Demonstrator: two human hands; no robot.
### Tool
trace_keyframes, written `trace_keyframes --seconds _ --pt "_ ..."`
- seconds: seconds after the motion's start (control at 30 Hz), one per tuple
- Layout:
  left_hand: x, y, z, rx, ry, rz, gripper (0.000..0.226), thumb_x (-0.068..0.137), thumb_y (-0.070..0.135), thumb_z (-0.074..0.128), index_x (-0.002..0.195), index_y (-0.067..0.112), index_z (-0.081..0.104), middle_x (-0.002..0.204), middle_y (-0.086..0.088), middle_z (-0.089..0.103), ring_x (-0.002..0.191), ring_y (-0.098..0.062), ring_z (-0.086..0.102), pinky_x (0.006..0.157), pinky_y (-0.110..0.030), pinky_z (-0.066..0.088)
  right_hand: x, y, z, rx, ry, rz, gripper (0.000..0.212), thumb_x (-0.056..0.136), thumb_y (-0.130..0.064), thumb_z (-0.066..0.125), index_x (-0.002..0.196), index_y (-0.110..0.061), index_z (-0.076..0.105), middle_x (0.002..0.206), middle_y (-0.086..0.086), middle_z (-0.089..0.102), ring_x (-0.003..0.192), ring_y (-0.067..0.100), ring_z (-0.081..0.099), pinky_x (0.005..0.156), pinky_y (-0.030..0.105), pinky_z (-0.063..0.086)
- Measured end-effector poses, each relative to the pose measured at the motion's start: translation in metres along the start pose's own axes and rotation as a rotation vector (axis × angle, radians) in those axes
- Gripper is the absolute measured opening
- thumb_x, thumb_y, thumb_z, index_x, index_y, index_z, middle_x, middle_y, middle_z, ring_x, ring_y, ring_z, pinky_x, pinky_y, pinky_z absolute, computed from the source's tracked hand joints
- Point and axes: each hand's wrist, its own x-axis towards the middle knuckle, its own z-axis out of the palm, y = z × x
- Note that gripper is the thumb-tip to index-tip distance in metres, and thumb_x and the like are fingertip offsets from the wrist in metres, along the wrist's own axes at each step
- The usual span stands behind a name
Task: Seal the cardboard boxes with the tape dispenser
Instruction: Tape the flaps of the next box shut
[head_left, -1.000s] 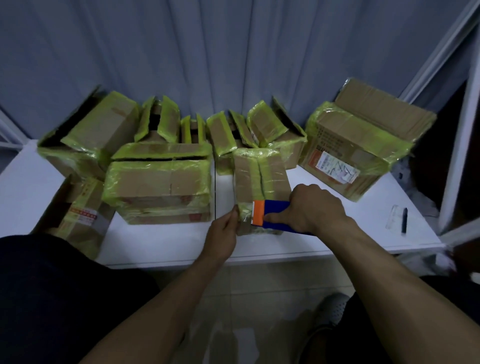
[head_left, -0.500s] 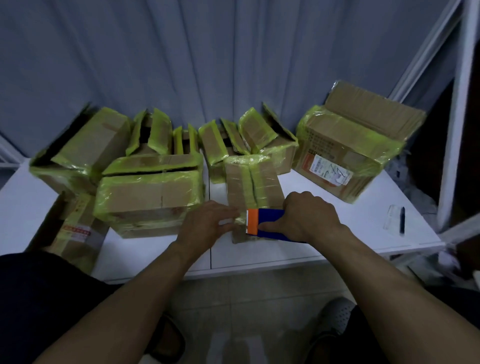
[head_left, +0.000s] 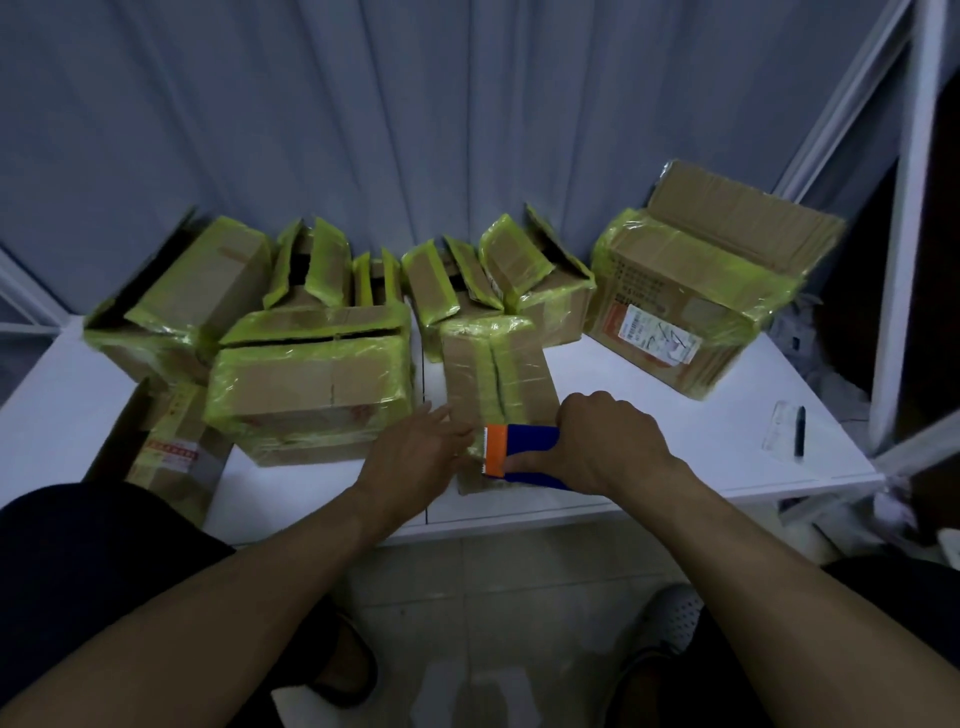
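The right hand (head_left: 597, 441) was curled around the tape dispenser (head_left: 530, 451), with the thumb lying along its blue side and its orange toothed end pointing left. The dispenser sat on the near end of the small box (head_left: 493, 374), which lay in the middle of the white table (head_left: 675, 447), right in front of the person. The left hand (head_left: 415, 457) was flat with its fingers out straight, holding nothing, and it touched the near left edge of that same box. I thought the job was only part way done. The small box had its two top flaps down, and shiny yellow-green tape ran along the line between them. It looked almost shut, though I could not tell if the strip was cut free. The wide box (head_left: 306, 384) to the left looked closed at the front, but a dark slit showed along its top. Behind them the back boxes (head_left: 322, 265) stood with flaps sticking up, and the big box (head_left: 691, 306) on the right had its lid flap open, so those looked like they were waiting. Every box was brown cardboard, dull and a bit rough, with square corners. The tape on them was glossy and crinkly. The dispenser looked like hard, smooth plastic. A thin dark pen (head_left: 800, 431) lay near the table's right edge, and a grey curtain (head_left: 415, 130) hung in soft folds behind.
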Motion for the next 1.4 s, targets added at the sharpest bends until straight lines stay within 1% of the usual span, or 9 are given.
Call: trace_keyframes --seconds 0.1,0.23,0.43,0.53,0.77,0.93,1.1,1.27,1.4 --pt "-0.018 0.006 -0.007 -0.242 0.041 -0.235 0.037 0.089 0.018 0.073 0.125 0.026 0.070 0.129 0.010 0.066 0.107 -0.012 0.067 0.089 -0.029 0.055 -0.010 0.000 0.002 0.059 -0.032 -0.016 0.074 0.067 -0.094 0.058 0.082 -0.021 0.054 0.079 -0.005 0.053 0.072 0.017 0.058 0.063 0.031 0.049" --pt "-0.030 0.011 -0.009 -0.393 0.047 -0.286 0.044 0.089 0.012 0.072 0.128 0.032 0.067 0.130 0.014 0.064 0.107 -0.002 0.064 0.092 -0.025 0.054 -0.019 0.001 0.008 0.099 -0.078 -0.034 0.078 0.065 -0.092 0.063 0.102 -0.023 0.058 0.089 -0.005 0.056 0.082 0.018 0.063 0.069 0.032 0.053" --pt "-0.033 0.014 -0.006 -0.285 -0.026 -0.283 0.038 0.089 0.038 0.073 0.126 0.030 0.068 0.125 0.015 0.067 0.102 -0.001 0.065 0.086 -0.020 0.052 -0.023 -0.003 0.013 0.067 0.026 -0.024 0.072 0.069 -0.084 0.068 0.103 -0.021 0.063 0.089 -0.005 0.061 0.078 0.017 0.063 0.064 0.028 0.050" --pt "-0.031 0.018 -0.009 -0.268 0.001 -0.284 0.037 0.092 0.034 0.070 0.128 0.027 0.067 0.119 0.010 0.071 0.099 -0.004 0.066 0.086 -0.023 0.053 -0.026 -0.004 0.012 0.092 0.034 -0.020 0.075 0.069 -0.083 0.069 0.107 -0.019 0.066 0.093 -0.003 0.066 0.081 0.017 0.066 0.067 0.030 0.055" --pt "-0.030 0.021 -0.018 -0.140 -0.003 -0.245 0.026 0.090 0.021 0.071 0.116 0.020 0.072 0.101 0.003 0.075 0.086 -0.015 0.069 0.073 -0.024 0.050 -0.041 -0.002 0.004 0.050 0.054 -0.041 0.070 0.071 -0.080 0.070 0.106 -0.020 0.064 0.099 -0.001 0.068 0.080 0.018 0.062 0.063 0.028 0.049" --pt "-0.029 0.026 -0.015 -0.143 0.008 -0.222 0.025 0.089 0.015 0.072 0.114 0.017 0.071 0.100 -0.001 0.074 0.085 -0.019 0.070 0.073 -0.030 0.056 -0.042 0.009 -0.004 0.029 0.036 0.018 0.066 0.065 -0.081 0.074 0.088 -0.021 0.060 0.077 -0.007 0.053 0.075 0.018 0.061 0.054 0.026 0.039" --pt "-0.030 0.023 -0.015 -0.126 0.004 -0.211 0.016 0.088 0.012 0.071 0.104 0.017 0.070 0.097 0.000 0.071 0.085 -0.018 0.066 0.072 -0.029 0.054 -0.030 0.010 0.002 0.030 -0.013 0.020 0.070 0.064 -0.082 0.074 0.096 -0.020 0.062 0.082 -0.005 0.056 0.077 0.019 0.062 0.058 0.027 0.043" --pt "-0.030 0.020 -0.009 -0.081 -0.065 -0.165 0.056 0.081 0.002 0.073 0.129 0.028 0.061 0.120 0.006 0.063 0.106 -0.015 0.057 0.085 -0.028 0.050 -0.021 0.008 0.003 0.050 -0.048 0.015 0.074 0.064 -0.082 0.074 0.099 -0.018 0.062 0.086 -0.004 0.059 0.079 0.019 0.063 0.060 0.029 0.045" --pt "-0.023 0.023 -0.019 -0.060 -0.020 -0.104 0.036 0.086 0.041 0.072 0.119 0.029 0.069 0.127 0.006 0.062 0.120 -0.015 0.054 0.093 -0.031 0.050 -0.018 0.011 0.004 0.060 -0.061 0.008 0.078 0.063 -0.085 0.072 0.103 -0.018 0.064 0.086 -0.005 0.058 0.080 0.018 0.064 0.063 0.029 0.049"
